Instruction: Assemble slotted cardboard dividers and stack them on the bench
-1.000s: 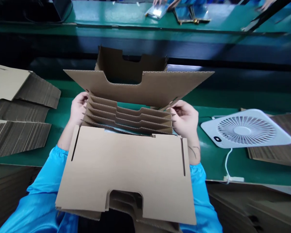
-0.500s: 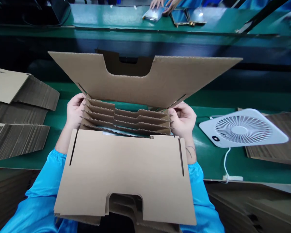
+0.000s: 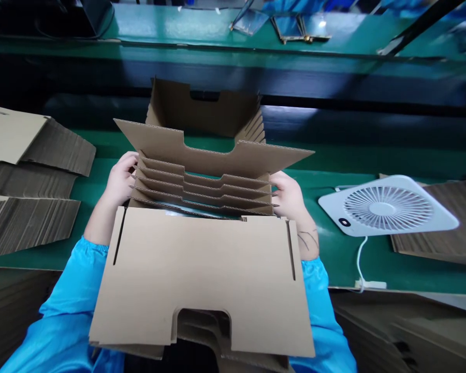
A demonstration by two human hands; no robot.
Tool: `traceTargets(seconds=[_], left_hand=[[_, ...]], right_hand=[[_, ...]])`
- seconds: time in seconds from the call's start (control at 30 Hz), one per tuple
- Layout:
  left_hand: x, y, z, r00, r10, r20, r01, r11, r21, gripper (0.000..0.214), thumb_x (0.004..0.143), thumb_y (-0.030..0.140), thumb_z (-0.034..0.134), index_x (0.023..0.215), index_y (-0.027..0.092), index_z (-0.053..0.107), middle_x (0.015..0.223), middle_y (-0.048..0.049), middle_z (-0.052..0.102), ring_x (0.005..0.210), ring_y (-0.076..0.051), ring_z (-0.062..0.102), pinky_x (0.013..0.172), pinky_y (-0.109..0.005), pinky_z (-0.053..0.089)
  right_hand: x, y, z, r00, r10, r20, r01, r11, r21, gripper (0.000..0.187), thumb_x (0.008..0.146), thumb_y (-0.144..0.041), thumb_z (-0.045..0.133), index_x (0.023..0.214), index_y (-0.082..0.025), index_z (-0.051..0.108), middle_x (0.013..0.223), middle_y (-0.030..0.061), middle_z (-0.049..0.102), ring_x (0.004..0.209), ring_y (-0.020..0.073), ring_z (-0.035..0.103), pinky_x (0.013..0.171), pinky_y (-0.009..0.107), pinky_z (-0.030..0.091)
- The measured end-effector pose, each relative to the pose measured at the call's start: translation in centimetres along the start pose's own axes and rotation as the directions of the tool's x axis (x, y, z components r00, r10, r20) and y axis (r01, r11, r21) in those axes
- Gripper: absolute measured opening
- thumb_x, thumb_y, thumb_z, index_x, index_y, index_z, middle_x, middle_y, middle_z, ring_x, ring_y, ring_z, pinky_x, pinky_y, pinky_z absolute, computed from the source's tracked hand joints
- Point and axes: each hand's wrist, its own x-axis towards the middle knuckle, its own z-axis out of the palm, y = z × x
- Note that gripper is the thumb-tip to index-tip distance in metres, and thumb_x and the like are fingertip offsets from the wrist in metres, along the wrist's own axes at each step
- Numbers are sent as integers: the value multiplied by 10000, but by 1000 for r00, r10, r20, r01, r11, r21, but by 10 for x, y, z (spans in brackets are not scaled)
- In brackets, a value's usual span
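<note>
A cardboard divider insert [image 3: 202, 189] stands in front of me, with several notched cross panels slotted between two side strips. Its farthest notched cardboard panel [image 3: 151, 137] rises above the others and leans away from me. My left hand [image 3: 120, 178] is closed at the left end of this panel and side strip, fingertips partly hidden. At the right end, my right hand [image 3: 289, 194] grips the same corner, its fingers partly behind the cardboard. Nearest to me, a stack of flat notched cardboard sheets [image 3: 202, 274] lies over my forearms' inner sides, with slits near both ends.
Another slotted cardboard insert [image 3: 205, 111] stands behind. Cardboard stacks [image 3: 58, 150] lie at left. On the right, a white fan [image 3: 388, 207] with a cable rests by more cardboard [image 3: 431, 243]. Framed clear pieces [image 3: 291, 28] lie on the far green bench [image 3: 159, 26].
The farthest panel has moved down between the side strips, uncovering the insert behind. My right hand's thumb has shifted off the front. Another person's hands have left the far bench.
</note>
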Motion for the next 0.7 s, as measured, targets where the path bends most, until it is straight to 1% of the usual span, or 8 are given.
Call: traceTargets(seconds=[0.07, 0.17, 0.3, 0.4, 0.5, 0.57, 0.7], left_hand=[[-1, -1, 0, 999, 33, 1, -33, 999, 31, 271, 868, 536, 837, 887, 267, 809, 1173, -69, 801, 1105, -288, 739, 993, -392, 617], [-2, 0, 1, 997, 72, -14, -72, 997, 39, 318, 884, 575, 850, 845, 269, 772, 1141, -66, 788, 1088, -284, 726, 969, -386, 625], [0, -2, 0, 998, 68, -5, -68, 997, 29, 380, 866, 601, 869, 794, 254, 731, 1116, -67, 781, 1084, -282, 720, 986, -383, 625], [0, -3, -2, 997, 70, 20, -71, 996, 47, 376, 869, 578, 857, 784, 242, 711, 1129, -76, 777, 1091, -284, 719, 1008, -394, 624], [-2, -1, -4, 996, 78, 43, -81, 993, 80, 317, 911, 527, 800, 839, 232, 707, 1163, -86, 775, 1122, -286, 718, 1048, -412, 619], [-3, 1, -3, 996, 64, 69, -70, 994, 88, 279, 937, 497, 754, 887, 227, 705, 1207, -92, 776, 1162, -285, 725, 1078, -418, 615], [-5, 4, 0, 993, 38, 115, -52, 991, 121, 240, 966, 452, 676, 956, 221, 742, 1264, -107, 771, 1227, -295, 730, 1129, -453, 607]], right_hand=[[-3, 0, 0, 1000, 6, -28, -6, 1000, -8, 209, 954, -457, 760, 850, -276, 772, 920, 72, 774, 889, 286, 720, 737, 439, 594], [-6, 1, -1, 998, -1, -64, 0, 1000, -16, 218, 982, -465, 753, 852, -290, 768, 899, 73, 760, 849, 278, 690, 726, 435, 580], [-7, 5, 0, 999, -15, -47, 13, 1000, -26, 183, 981, -411, 764, 858, -276, 784, 935, 106, 803, 817, 276, 682, 704, 428, 546], [-6, 5, -1, 999, -33, -40, 32, 999, -23, 166, 953, -389, 783, 845, -264, 794, 926, 113, 814, 821, 285, 704, 705, 425, 535], [-6, 1, -2, 998, -33, -62, 32, 999, -29, 197, 949, -414, 792, 835, -254, 800, 892, 97, 796, 791, 270, 708, 687, 400, 534], [-6, 1, -3, 997, -30, -76, 26, 998, -55, 227, 959, -446, 792, 845, -249, 801, 908, 80, 795, 802, 262, 728, 689, 377, 545], [-6, 3, -3, 997, -73, -1, 73, 993, -96, 184, 982, -432, 796, 928, -258, 822, 1049, 74, 839, 958, 288, 806, 736, 359, 576]])
